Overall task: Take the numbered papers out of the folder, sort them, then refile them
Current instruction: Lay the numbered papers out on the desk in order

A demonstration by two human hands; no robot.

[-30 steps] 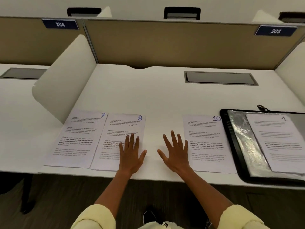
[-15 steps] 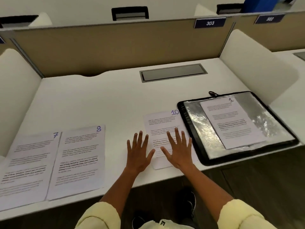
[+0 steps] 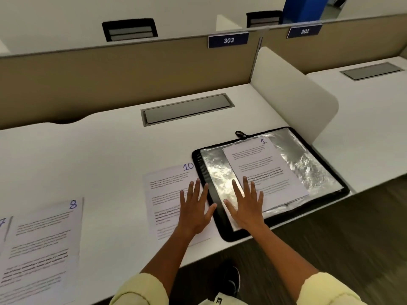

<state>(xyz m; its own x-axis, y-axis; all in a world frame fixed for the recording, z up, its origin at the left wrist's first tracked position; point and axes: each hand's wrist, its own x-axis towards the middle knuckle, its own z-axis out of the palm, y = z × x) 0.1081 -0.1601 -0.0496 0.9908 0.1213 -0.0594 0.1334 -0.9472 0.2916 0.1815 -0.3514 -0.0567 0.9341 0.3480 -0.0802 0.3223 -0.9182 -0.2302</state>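
Both hands out flat, fingers spread, nothing gripped. The left hand [image 3: 195, 211] lies over the right part of the paper marked 10 [image 3: 167, 194], which sits on the white worktop [image 3: 99, 155] just beside the folder's left edge. The right hand [image 3: 246, 208] is over the open black folder [image 3: 222, 225], on its shiny plastic sleeve [image 3: 218, 172], fingertips at the lower left corner of the paper marked 1 [image 3: 262, 166], which lies on that sleeve. Whether either palm presses down, I cannot tell. Far left, well apart, lies the paper marked 8 [image 3: 44, 243], with the paper marked 7 [image 3: 2, 225] cut off at the picture's edge beside it. Behind, a grey cable hatch [image 3: 187, 108] is set into the worktop. A white side divider [image 3: 293, 95] stands just right of the folder, and a tan back panel carries the blue label 303 [image 3: 228, 40].
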